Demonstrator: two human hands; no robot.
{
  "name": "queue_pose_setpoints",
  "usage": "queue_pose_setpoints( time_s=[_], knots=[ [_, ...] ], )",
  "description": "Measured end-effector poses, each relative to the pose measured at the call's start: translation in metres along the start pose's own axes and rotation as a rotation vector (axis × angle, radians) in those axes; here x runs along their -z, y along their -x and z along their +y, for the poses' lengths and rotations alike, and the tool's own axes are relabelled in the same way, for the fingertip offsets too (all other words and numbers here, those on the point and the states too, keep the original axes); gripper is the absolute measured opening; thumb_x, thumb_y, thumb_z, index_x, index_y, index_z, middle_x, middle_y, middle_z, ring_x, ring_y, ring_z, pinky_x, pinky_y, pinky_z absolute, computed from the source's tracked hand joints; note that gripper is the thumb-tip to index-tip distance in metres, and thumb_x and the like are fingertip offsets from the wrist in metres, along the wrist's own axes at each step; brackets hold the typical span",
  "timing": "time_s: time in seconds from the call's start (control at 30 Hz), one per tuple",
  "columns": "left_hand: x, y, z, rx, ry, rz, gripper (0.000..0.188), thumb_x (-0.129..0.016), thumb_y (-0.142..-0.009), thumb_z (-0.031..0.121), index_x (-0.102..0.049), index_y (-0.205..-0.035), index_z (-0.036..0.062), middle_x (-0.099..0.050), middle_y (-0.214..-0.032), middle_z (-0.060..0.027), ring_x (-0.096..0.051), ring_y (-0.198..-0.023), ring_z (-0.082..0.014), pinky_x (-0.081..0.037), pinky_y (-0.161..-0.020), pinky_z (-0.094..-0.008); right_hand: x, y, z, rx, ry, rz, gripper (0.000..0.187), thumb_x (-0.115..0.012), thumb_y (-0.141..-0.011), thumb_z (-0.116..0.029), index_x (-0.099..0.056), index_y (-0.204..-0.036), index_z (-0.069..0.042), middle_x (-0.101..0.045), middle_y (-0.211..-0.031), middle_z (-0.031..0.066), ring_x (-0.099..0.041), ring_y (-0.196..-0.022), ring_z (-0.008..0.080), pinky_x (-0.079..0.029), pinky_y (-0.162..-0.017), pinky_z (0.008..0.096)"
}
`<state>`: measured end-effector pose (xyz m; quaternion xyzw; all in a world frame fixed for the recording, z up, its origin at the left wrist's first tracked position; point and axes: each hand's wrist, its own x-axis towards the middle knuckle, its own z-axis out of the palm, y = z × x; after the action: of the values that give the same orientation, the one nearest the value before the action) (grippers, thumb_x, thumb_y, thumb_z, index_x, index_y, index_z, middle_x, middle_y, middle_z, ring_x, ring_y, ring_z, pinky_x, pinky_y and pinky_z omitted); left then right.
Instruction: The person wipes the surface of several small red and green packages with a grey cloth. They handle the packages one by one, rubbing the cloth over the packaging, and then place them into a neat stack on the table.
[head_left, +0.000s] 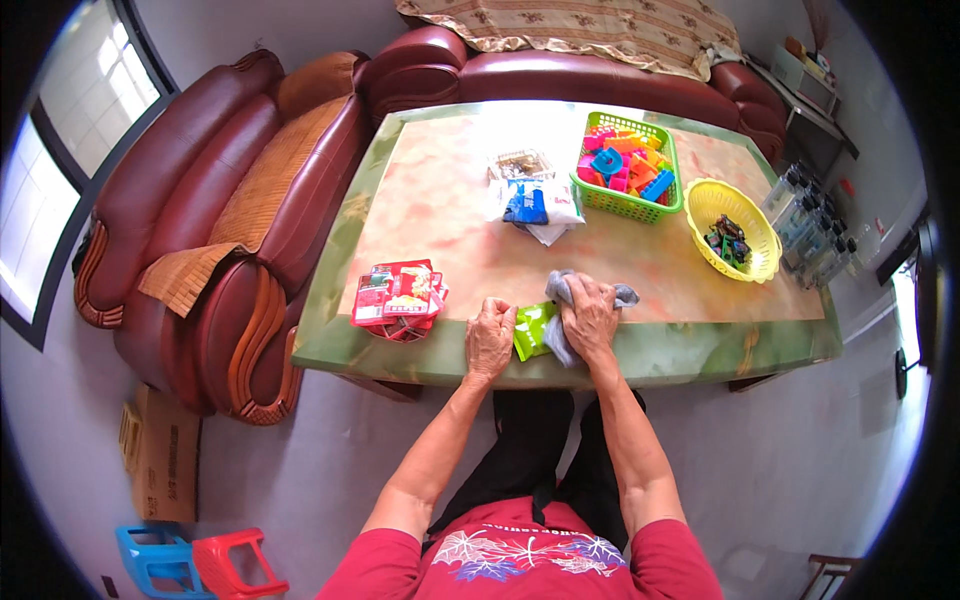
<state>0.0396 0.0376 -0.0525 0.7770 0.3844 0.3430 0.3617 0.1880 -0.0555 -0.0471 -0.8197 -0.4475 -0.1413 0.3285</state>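
Observation:
A bright green packet (532, 331) lies flat near the front edge of the table. At its left edge, my left hand (490, 340) is closed with the fingers curled, pinching the packet's side. My right hand (591, 318) is wrapped round a grey cloth (562, 345) and presses it against the packet's right part, which is hidden under cloth and hand. To the left of my left hand sits a stack of red packets (398, 298), loosely piled.
Farther back are blue and white packets (526, 202), a clear tray (520, 164), a green basket of colourful blocks (628, 207), a yellow basket (762, 262) with small dark items, and several clear bottles (808, 225). Sofas (330, 190) border the marbled table (440, 215).

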Motion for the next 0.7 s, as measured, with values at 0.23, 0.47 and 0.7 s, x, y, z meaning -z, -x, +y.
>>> queue_pose_setpoints(
  time_s=[0.23,0.47,0.7],
  knots=[
    [-0.005,-0.002,-0.010,-0.094,0.005,0.052,0.020,-0.061,-0.094,0.024,-0.060,-0.096,0.0038,-0.068,-0.084,-0.0164,-0.067,-0.079,-0.0343,-0.051,-0.071,-0.0444,0.063,0.046,0.002,0.432,-0.184,-0.317,0.047,-0.064,-0.070,-0.006,-0.066,-0.114,-0.022,-0.060,-0.125,0.0013,-0.051,-0.110,0.0316,-0.044,-0.092,0.0432],
    [0.009,0.001,-0.008,-0.022,0.235,-0.129,0.015,-0.064,-0.092,0.018,-0.062,-0.097,0.0033,-0.068,-0.085,-0.0100,-0.067,-0.079,-0.0214,-0.051,-0.073,-0.0359,0.076,0.052,0.011,0.390,-0.259,-0.304,0.044,-0.063,-0.068,-0.006,-0.067,-0.110,-0.019,-0.064,-0.119,0.0045,-0.055,-0.106,0.0319,-0.044,-0.094,0.0426],
    [0.101,-0.029,0.024,0.018,0.464,0.009,0.016,-0.061,-0.097,0.018,-0.061,-0.099,0.0021,-0.062,-0.077,0.0011,-0.055,-0.068,-0.0056,-0.047,-0.058,-0.0229,0.073,0.054,0.016,0.409,-0.261,-0.240,0.042,-0.065,-0.068,-0.006,-0.067,-0.109,-0.016,-0.064,-0.117,0.0072,-0.055,-0.106,0.0325,-0.043,-0.094,0.0427]
  ],
)
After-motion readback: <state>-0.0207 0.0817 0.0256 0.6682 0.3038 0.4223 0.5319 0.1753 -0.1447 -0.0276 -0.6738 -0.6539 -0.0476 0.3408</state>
